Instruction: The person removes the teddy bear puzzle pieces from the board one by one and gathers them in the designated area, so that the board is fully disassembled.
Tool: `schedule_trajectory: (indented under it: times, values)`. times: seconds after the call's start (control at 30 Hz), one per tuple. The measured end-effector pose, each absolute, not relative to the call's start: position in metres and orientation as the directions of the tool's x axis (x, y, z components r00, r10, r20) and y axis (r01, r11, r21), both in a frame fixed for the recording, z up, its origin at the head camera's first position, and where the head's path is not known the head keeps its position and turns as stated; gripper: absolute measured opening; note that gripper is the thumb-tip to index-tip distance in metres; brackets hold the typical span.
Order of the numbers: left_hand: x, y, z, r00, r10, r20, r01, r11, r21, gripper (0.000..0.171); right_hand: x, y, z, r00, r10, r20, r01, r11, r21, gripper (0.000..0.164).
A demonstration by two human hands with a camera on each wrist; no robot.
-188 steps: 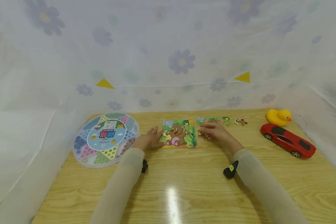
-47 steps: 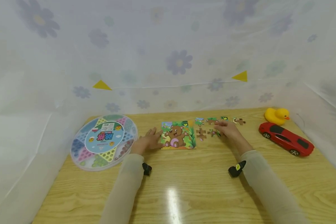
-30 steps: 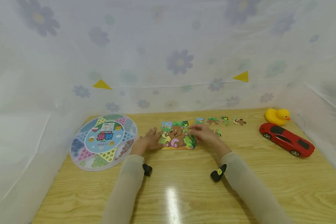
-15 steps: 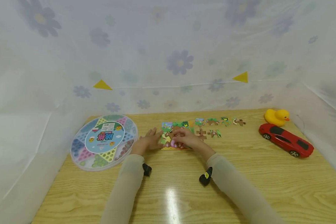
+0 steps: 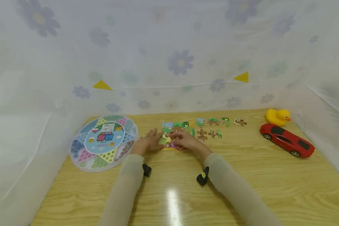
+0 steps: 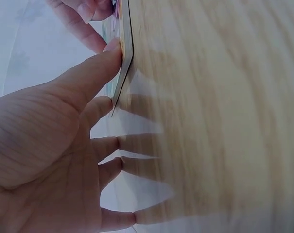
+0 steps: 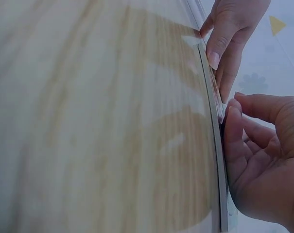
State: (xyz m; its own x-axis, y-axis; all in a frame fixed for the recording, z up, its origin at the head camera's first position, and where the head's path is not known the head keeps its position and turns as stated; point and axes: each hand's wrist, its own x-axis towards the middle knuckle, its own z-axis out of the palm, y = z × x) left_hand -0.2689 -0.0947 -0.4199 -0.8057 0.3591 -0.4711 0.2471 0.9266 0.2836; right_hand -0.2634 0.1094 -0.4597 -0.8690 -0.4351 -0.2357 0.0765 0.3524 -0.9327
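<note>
A bear jigsaw puzzle (image 5: 166,126) lies flat at the middle back of the table. My left hand (image 5: 150,140) rests beside its left edge, fingers spread. In the left wrist view the thumb (image 6: 110,56) presses the puzzle's edge, and the other fingertips touch the tabletop. My right hand (image 5: 186,140) is over the puzzle's middle and covers much of the bear. Its thumb and index fingertips (image 7: 233,103) come together at the surface, pinching at a puzzle piece that the fingers mostly hide. Several loose pieces lie right of the puzzle, including a brown piece (image 5: 202,134) and a green-brown one (image 5: 215,134).
A round Chinese checkers set (image 5: 104,142) lies at the left, close to my left forearm. A red toy car (image 5: 286,140) and a yellow rubber duck (image 5: 277,117) stand at the right. More loose pieces, such as a brown-white one (image 5: 240,122), line the back. A flowered sheet (image 5: 180,88) hangs behind.
My right hand has gone from the loose pieces leftward onto the puzzle's middle. A green-brown piece now lies apart, beside the brown one. My left hand has stayed at the puzzle's left edge.
</note>
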Motion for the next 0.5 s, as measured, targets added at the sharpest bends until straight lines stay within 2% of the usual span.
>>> schedule_trajectory:
  times: [0.23, 0.5]
  values:
    - [-0.2689, -0.0953, -0.4182, -0.8, 0.377, -0.468, 0.261, 0.919, 0.294, 0.081, -0.2641, 0.1057, -0.4573, -0.879, -0.41, -0.245, 0.06, 0.414, -0.908, 0.041]
    - [-0.2685, -0.0951, -0.417, -0.793, 0.382, -0.474, 0.271, 0.919, 0.287, 0.083, -0.2678, 0.1015, -0.455, -0.88, -0.361, -0.307, 0.15, 0.402, -0.903, 0.036]
